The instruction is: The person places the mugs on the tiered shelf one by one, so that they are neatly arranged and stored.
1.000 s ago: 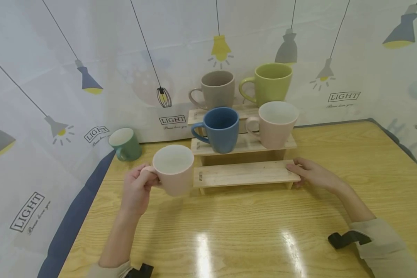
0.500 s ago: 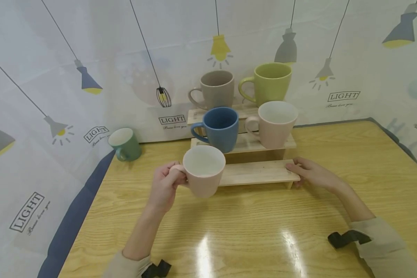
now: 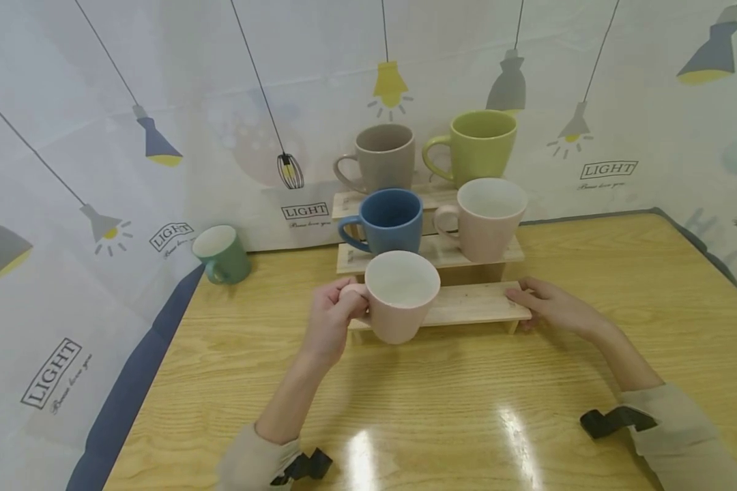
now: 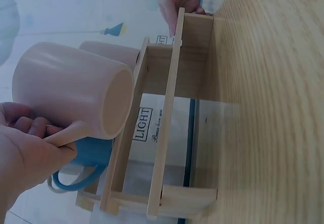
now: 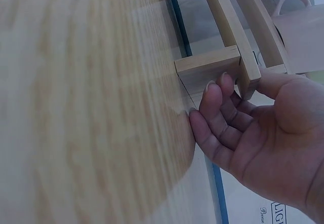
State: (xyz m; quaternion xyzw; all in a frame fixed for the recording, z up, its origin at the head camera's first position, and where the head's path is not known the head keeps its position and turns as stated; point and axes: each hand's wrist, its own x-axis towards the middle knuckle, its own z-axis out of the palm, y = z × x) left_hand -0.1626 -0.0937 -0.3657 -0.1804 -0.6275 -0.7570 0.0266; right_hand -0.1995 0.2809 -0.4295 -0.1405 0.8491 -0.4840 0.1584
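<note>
My left hand (image 3: 330,320) grips the handle of a pale pink mug (image 3: 401,300) with a white inside. The mug is upright in front of the left part of a three-step wooden rack's lowest board (image 3: 473,304). In the left wrist view, a gap shows between the mug's base (image 4: 119,102) and that board. At the board's right end, my right hand (image 3: 549,308) pinches it, thumb on top and fingers bent at the end support, as the right wrist view shows. A blue mug (image 3: 393,217) and another pink mug (image 3: 490,221) stand on the middle step.
On the top step are a grey-brown mug (image 3: 385,157) and a lime green mug (image 3: 480,146). A green mug (image 3: 226,256) leans tilted at the table's back left. Behind the wooden table (image 3: 442,402) hangs a lamp-print cloth (image 3: 221,75).
My left hand has carried the pink mug rightward, from the left of the rack to in front of its lowest board. The right hand has stayed at the board's end.
</note>
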